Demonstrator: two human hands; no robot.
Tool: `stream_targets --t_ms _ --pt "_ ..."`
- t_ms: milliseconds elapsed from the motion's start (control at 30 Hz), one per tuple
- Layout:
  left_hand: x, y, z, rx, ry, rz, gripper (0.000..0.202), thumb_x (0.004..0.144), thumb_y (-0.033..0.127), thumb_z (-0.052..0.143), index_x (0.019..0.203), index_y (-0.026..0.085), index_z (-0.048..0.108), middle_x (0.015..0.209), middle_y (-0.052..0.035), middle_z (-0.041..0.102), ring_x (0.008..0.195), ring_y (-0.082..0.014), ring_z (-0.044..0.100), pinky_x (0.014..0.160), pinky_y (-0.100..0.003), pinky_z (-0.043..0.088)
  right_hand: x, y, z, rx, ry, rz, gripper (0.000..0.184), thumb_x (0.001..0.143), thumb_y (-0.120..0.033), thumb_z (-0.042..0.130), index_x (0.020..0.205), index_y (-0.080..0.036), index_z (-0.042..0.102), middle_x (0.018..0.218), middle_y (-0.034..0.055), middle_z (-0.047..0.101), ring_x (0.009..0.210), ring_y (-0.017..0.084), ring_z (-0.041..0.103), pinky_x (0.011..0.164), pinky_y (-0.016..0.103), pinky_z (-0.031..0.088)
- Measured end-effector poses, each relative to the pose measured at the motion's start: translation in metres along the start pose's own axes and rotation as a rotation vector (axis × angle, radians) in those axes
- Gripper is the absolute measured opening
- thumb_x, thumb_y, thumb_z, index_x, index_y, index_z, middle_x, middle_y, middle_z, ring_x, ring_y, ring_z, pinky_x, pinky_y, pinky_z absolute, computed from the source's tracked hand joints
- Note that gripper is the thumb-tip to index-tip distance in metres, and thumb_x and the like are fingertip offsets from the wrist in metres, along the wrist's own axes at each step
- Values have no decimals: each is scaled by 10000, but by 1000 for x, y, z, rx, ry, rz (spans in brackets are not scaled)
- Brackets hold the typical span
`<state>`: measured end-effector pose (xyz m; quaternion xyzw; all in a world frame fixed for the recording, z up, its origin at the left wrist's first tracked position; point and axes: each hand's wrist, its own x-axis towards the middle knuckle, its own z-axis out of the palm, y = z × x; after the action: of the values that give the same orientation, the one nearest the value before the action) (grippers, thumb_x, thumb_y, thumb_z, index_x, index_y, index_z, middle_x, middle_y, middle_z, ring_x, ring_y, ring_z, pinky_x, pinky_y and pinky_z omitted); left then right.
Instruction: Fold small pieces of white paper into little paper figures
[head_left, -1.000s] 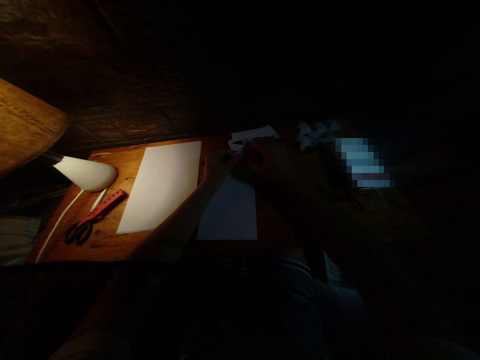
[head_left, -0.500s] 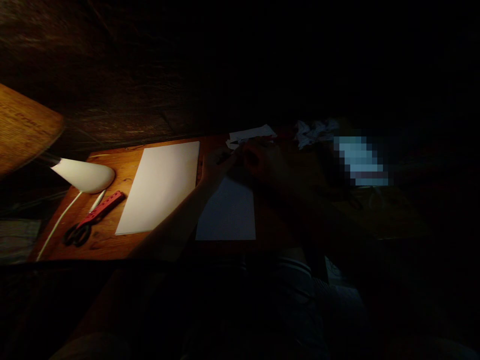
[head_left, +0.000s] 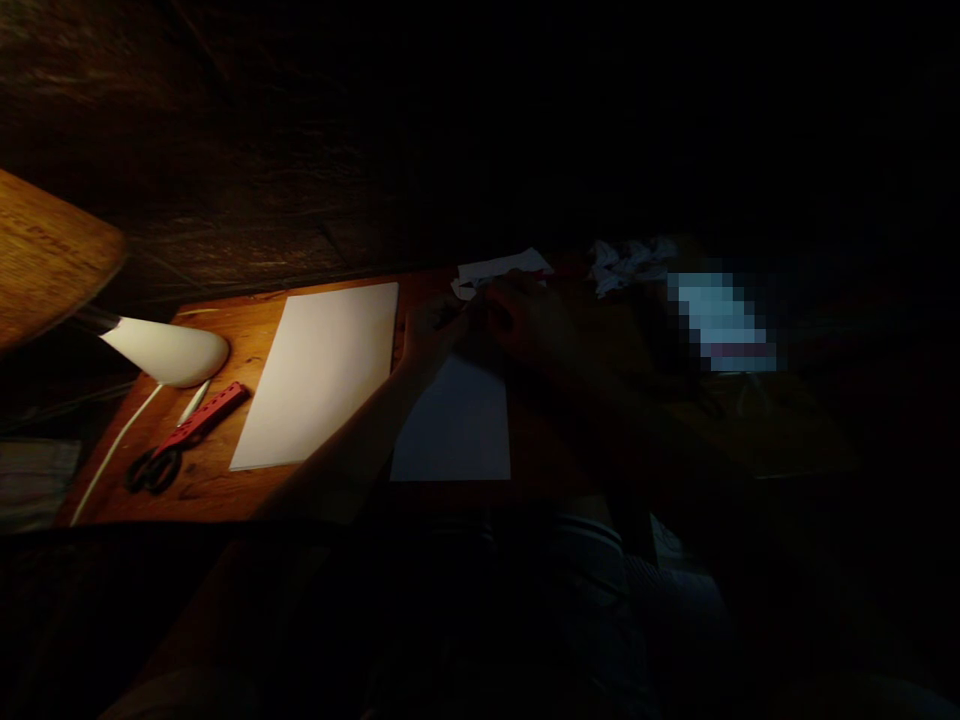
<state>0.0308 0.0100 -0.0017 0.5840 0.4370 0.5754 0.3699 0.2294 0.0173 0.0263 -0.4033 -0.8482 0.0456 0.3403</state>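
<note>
Deep shadow covers both hands, which are close together over the upper end of a white sheet (head_left: 454, 430). My left hand (head_left: 433, 330) is curled at that sheet's upper left. Just to its right, my right hand (head_left: 531, 318) has its fingers bent in a pinch toward the left hand. Whatever lies between the fingers is too dark to make out. Behind the hands are folded or cut pieces of white paper (head_left: 499, 266), partly covered by the right hand. A thin red bit shows beside that hand.
A lamp (head_left: 169, 352) lights a blank white paper stack (head_left: 322, 380) at left. Black-handled scissors (head_left: 154, 468), a red perforated strip (head_left: 206, 415) and a white pen (head_left: 193, 403) lie below it. Crumpled paper (head_left: 630, 264) and a blurred-out bright screen (head_left: 724, 320) are at right.
Both hands stay in nearly the same place, with only slight finger movement. The view has shifted very slightly; the papers and scissors lie as before.
</note>
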Motion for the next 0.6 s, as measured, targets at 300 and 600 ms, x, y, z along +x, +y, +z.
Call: stream_targets --t_ms 300,600 --pt "0 4 3 -10 -23 -10 360 795 447 972 746 213 702 712 1 681 653 -115 601 553 -219 463 -1 -4 -1 -20 -3 0 288 981 -111 583 1231 -204 692 1268 151 708 986 259 666 791 369 521" --pt "2 -8 -3 -28 12 -21 325 792 423 963 824 213 718 770 -4 711 700 -129 648 611 -242 502 -2 3 6 149 41 69 387 1003 -171 577 1387 -221 582 1216 130 739 998 264 692 826 386 567"
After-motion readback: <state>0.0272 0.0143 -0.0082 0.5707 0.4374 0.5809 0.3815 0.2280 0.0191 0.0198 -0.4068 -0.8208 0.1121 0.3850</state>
